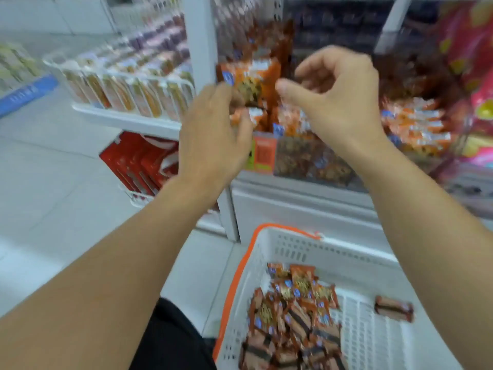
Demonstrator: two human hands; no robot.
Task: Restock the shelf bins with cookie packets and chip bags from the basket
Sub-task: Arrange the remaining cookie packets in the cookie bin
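Head view. Both hands are raised in front of the shelf bin, which sits at chest height behind a clear front wall.

The left hand is held with fingers curled around the lower edge of an orange cookie packet. The packet is stood upright, its long axis near vertical, above the packets already stacked in the bin. Motion blur prevents the exact finger contact from being read, but a grip on the packet is judged probable.

The right hand is positioned just right of the same packet, thumb pointing left toward it, fingers loosely curled. Nothing is seen held in it; contact with the packet cannot be confirmed.

The packet therefore lies between the two hands, nearer the left, directly above the bin opening. The coming move is judged to be a short downward and forward placement into the bin, with the upright axis to be kept or tipped back against the row behind.

The basket, white with an orange rim, is located below and slightly right of the hands, on the floor side of the shelf. Many brown and orange packets remain in it, so restocking is judged to be far from complete. The right hand is the nearer one for the next pickup.
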